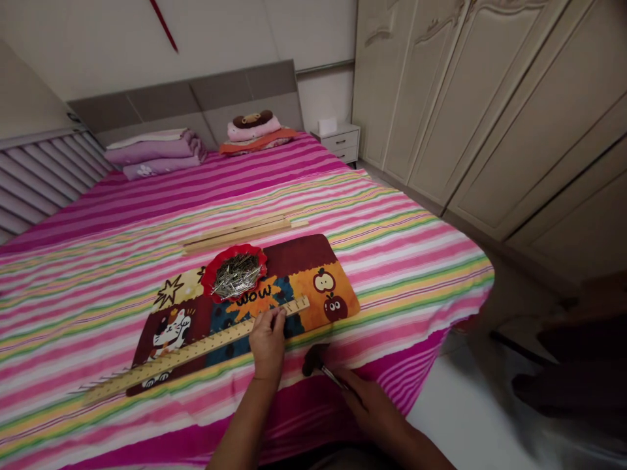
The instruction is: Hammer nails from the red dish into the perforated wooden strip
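Note:
A long wooden strip [215, 341] lies slantwise across a printed mat, with several nails standing along it and some poking out at its left end. My left hand [267, 343] rests over the strip near its right end, thumb and finger pinched together; whatever is between the fingertips is too small to make out. In my right hand [375, 408] is a hammer [313, 360], gripped by the handle, its dark head low over the bedcover, right of the left hand. A red scalloped bowl [208, 279] full of loose nails [238, 274] sits on the mat's back edge.
The mat [298, 254] lies on a striped bedcover [392, 228]. More wooden strips [240, 233] lie behind the bowl. Folded bedding [157, 156] is by the headboard. A nightstand [345, 140] and wardrobe [455, 98] stand to the right. The bed's edge falls away at right.

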### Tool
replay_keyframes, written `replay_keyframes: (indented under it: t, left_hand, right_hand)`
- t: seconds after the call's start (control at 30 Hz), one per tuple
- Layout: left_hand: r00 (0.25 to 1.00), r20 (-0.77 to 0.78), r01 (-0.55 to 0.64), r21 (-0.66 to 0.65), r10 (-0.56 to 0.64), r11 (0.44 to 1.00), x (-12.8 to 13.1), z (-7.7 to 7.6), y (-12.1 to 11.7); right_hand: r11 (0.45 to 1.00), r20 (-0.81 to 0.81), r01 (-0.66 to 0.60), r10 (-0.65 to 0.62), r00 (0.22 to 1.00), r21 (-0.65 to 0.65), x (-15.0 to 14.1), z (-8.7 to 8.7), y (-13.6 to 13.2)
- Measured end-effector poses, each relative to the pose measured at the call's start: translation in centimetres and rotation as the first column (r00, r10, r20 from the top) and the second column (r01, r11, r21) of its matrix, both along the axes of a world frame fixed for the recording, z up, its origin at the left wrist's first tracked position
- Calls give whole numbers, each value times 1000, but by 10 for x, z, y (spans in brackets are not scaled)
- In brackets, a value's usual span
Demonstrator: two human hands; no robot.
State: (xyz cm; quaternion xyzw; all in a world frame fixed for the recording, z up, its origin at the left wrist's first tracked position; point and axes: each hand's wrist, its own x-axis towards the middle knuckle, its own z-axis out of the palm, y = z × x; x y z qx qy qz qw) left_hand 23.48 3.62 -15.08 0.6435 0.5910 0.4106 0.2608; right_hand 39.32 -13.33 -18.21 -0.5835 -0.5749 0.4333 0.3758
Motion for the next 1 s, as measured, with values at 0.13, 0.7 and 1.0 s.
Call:
replay_keyframes:
  t: [0.13,0.7,1.0]
  left_hand:
    - [999,-4,36,36,-36,999,-3,-3,1]
    - [993,-27,119,106,-117,987,-13,-8,2]
    - [994,-63,92,90,-87,992,-14,-13,1]
  right_hand:
    - [999,-67,37,-35,997,30,-4,16,-3]
    - [950,456,-41,-111,883,310,-22,107,74]
    - [944,420,-65,-83,904,325,-27,104,68]
